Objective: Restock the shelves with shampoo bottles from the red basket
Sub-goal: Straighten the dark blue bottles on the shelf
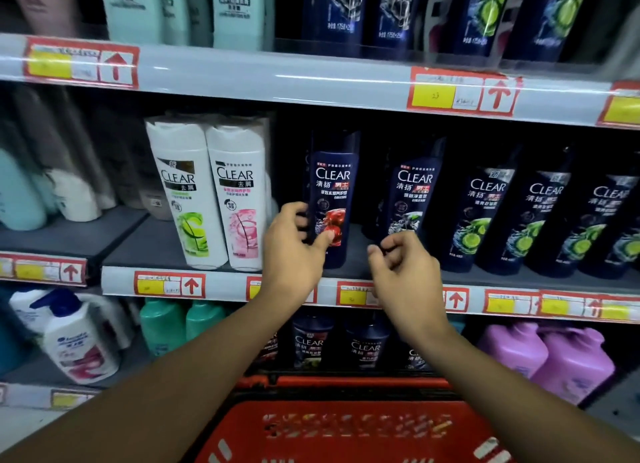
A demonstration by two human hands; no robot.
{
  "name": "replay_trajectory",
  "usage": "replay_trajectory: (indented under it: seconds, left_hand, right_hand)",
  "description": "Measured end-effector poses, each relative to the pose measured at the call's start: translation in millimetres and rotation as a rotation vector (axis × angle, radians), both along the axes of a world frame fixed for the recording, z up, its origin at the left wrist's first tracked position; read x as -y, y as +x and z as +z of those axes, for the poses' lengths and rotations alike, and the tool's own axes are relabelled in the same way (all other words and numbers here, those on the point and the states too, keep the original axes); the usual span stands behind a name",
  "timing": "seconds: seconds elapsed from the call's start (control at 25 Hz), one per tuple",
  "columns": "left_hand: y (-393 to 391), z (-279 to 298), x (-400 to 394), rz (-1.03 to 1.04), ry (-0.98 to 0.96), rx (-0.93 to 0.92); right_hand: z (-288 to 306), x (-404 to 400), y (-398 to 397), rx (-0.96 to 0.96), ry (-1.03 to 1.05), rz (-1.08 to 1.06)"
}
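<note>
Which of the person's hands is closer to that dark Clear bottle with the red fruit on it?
Left. The left hand touches the dark bottle with red fruit, thumb on its label. The right hand hangs apart to its right, holding nothing.

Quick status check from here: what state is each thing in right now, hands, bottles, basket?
Left hand: grips the dark Clear bottle with red fruit label, thumb on its front.
Dark Clear bottle with red fruit label: upright at the middle shelf's front edge.
Right hand: fingers loosely curled, holding nothing.
White Clear bottles: upright, side by side.
Red basket: below the hands; contents unclear.
</note>
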State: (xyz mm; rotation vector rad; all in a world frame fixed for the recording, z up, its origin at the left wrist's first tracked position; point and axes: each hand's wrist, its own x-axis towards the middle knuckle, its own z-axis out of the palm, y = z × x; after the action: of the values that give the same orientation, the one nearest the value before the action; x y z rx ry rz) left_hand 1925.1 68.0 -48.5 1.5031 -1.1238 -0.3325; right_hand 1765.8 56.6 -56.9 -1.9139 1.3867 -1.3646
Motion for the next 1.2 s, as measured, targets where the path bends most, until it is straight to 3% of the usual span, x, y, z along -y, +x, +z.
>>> replay_trajectory:
  seconds: [0.16, 0.32, 0.48, 0.8, 1.0, 1.2]
  left_hand:
    - [6.3, -13.1, -6.2, 0.018, 0.077, 0.038]
    - [3.1, -8.6, -8.9, -0.040, 0.091, 0.046]
    - [2.2, -2.2, -4.4, -0.015, 0.148, 0.054]
    - [-6.9, 17.7, -31.7, -0.001, 0.091, 0.043]
    - [-24.4, 72.3, -65.2, -0.105, -0.063, -0.017]
    - [-65.0, 160.1, -91.5, -0.216, -0.212, 0.112]
  right_hand:
    - [-16.0, 2.7, -12.7, -0.140, -0.008, 0.046]
    - [-7.6, 2.9, -29.5, -0.030, 0.035, 0.004]
    - [3.3, 16.4, -26.6, -0.144, 0.098, -0.034]
    - [15.3, -14.4, -58.7, -0.007, 0.145, 0.050]
    - [78.9, -52.8, -93.3, 0.040, 0.003, 0.105]
    - [169.1, -68.9, -123.8, 0.139, -0.023, 0.170]
